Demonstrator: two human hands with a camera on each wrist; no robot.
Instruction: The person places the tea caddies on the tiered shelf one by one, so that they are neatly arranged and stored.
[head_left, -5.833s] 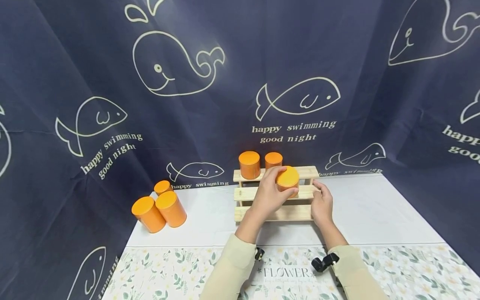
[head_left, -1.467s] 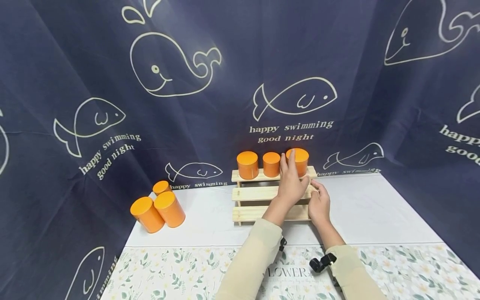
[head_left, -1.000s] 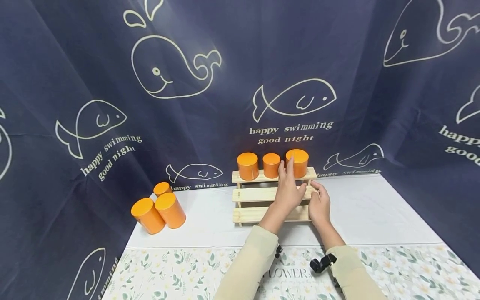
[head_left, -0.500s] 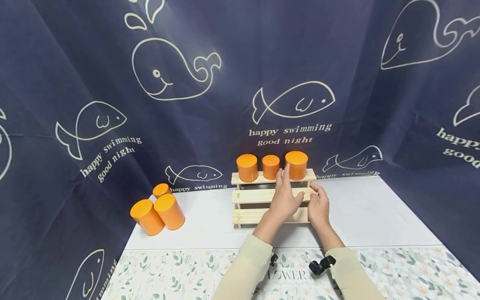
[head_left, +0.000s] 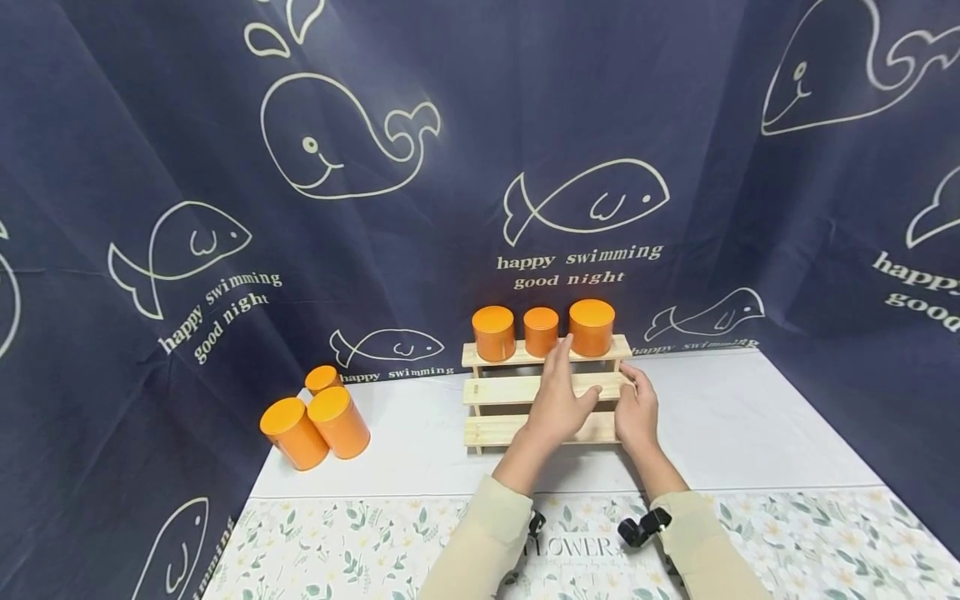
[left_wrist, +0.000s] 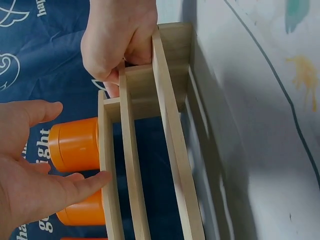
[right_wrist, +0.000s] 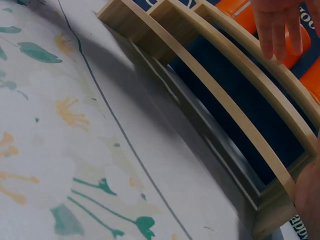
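Note:
A three-tier wooden display stand (head_left: 491, 390) stands on the white tabletop. Along its top tier sit three orange lidded canisters: a wide one (head_left: 493, 335) at left, a smaller one (head_left: 541, 335) in the middle and another wide one (head_left: 591, 333) at right. My left hand (head_left: 557, 408) hovers before the tiers with its fingers extended, thumb apart, holding nothing; the left wrist view shows a canister (left_wrist: 75, 145) beyond its spread thumb and fingers. My right hand (head_left: 637, 412) grips the stand's right end, curled round it, as the left wrist view also shows (left_wrist: 120, 37).
Three more orange canisters stand close together at the left: two tall ones, a front one (head_left: 295, 435) and its neighbour (head_left: 341, 423), with a smaller one (head_left: 322, 379) behind. A floral cloth (head_left: 352, 542) covers the near edge. A dark blue curtain (head_left: 450, 250) hangs behind.
The left hand has placed the wide canister at the top tier's right end, let go and drawn back toward the lower left. The right hand stays on the stand's end.

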